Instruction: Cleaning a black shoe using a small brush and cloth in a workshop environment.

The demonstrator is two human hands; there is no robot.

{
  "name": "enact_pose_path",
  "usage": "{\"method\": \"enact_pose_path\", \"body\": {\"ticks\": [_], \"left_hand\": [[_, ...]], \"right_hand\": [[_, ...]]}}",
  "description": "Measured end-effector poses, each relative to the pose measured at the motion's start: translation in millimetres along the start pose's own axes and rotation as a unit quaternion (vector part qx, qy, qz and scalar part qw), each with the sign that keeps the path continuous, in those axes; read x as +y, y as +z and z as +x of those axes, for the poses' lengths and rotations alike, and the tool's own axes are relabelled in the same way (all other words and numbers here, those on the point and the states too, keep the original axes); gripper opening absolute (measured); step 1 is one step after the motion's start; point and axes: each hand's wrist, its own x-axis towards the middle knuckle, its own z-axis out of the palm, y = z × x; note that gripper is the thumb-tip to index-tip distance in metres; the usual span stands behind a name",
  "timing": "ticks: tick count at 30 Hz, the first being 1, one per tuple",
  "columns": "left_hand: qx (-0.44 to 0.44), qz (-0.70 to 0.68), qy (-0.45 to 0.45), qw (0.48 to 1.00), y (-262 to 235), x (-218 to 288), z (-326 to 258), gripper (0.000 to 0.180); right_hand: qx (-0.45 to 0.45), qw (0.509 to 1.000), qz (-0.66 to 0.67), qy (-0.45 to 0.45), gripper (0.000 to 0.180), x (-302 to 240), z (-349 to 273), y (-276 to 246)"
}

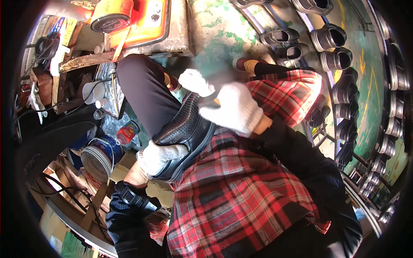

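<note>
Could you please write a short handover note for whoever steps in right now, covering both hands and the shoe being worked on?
Left hand, white glove: grips the heel end of the black perforated shoe lying on the plaid cloth over the lap.
Right hand, white glove: closed around a small tool at the shoe's toe end; motion blur hides its tip.
Done: cannot tell from here.
Left: many similar dark shoes sit on the curved rack at right.

**Black perforated shoe on the lap**

I see one black shoe (183, 131) with a perforated upper and a dark sole, lying tilted across the red plaid lap (232, 189), long axis running from seven o'clock up toward one o'clock. Its lower end sits at seven o'clock of the picture's centre; the upper end is partly hidden.
</note>
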Motion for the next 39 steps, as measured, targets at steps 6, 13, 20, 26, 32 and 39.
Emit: {"method": "enact_pose_path", "body": {"ticks": [6,13,20,26,32,39], "left_hand": [[0.096,-0.312,-0.266,0.907,6,14,-1,0.026],[0.112,-0.318,-0.198,0.921,20,-38,-43,0.033],[0.146,-0.133,-0.102,0.975,16,-46,-40,0.010],[0.229,-0.409,-0.350,0.811,40,-86,-61,0.011],[0.041,-0.175,0.081,0.980,12,-56,-24,0.037],[0.103,-0.365,-0.255,0.889,29,-64,-41,0.040]], "right_hand": [[-0.104,0.811,0.541,0.196,0.022,10,0,-12],[-0.109,0.899,0.416,0.086,0.021,13,0,-2],[-0.093,0.862,0.484,0.123,0.022,36,-3,13],[-0.058,0.942,0.326,0.052,0.036,28,-1,15],[-0.024,0.989,0.142,0.026,0.041,28,2,24],[0.003,0.989,0.110,0.098,0.038,24,4,28]]}}
